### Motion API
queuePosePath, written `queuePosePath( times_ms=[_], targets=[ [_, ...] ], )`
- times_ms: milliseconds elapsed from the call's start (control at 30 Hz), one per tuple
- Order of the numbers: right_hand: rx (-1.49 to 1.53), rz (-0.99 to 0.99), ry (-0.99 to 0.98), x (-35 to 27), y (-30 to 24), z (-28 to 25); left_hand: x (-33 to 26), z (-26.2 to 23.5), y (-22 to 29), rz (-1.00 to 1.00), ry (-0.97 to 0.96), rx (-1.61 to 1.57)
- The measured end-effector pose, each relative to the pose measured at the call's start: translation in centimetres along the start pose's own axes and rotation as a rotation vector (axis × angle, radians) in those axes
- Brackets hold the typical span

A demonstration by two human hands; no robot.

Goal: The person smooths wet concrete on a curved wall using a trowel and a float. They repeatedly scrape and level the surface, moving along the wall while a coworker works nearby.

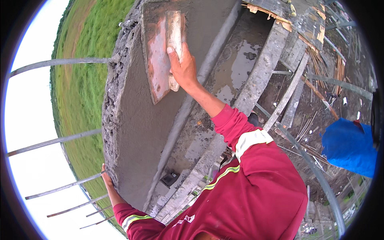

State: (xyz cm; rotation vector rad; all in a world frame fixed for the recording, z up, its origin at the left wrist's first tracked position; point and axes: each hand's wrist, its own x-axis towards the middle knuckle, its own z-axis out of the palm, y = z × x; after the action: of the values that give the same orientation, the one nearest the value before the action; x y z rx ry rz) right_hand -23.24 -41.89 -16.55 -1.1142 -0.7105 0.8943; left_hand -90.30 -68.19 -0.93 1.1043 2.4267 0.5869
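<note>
My right hand [183,68] is closed round the pale, worn handle of a plastering float [159,66]. The float's flat rectangular blade, smeared with mortar, lies against the smooth grey mortar face [138,132] of a wall. Farther down the wall, my left hand [108,179] rests at its rough outer edge [111,108], beside a metal bar [66,186]. The fingers of that hand look stretched out along the edge, partly hidden from view.
Several metal bars [56,142] jut out from the wall's outer side over green grass [90,104]. A rounded ledge [176,128] borders the wall. A long plank [260,68] spans above wet, muddy ground. Metal poles [320,176], loose wood and a blue sheet [348,146] are at right.
</note>
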Motion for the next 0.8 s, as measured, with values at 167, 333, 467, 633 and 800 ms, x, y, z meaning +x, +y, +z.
queuePosePath(
  times_ms=[167,333,467,633,800],
  targets=[
    [0.089,-0.115,-0.020,13.2,-0.1,-5.0,-0.1,0.0,-0.2,-0.017,0.067,-0.056],
    [0.258,0.147,0.039,19.3,4.7,-9.7,0.1,0.1,-0.1,-0.066,0.001,-0.088],
    [0.318,0.376,0.030,11.4,10.5,-8.9,-0.3,0.4,-0.1,-0.041,0.044,-0.086],
    [0.186,0.391,-0.065,-8.6,10.1,-1.5,-0.3,0.6,0.5,-0.036,0.004,-0.088],
    [-0.046,0.069,-0.177,-12.6,2.3,2.9,0.2,0.3,0.5,-0.026,0.011,-0.089]
  ],
)
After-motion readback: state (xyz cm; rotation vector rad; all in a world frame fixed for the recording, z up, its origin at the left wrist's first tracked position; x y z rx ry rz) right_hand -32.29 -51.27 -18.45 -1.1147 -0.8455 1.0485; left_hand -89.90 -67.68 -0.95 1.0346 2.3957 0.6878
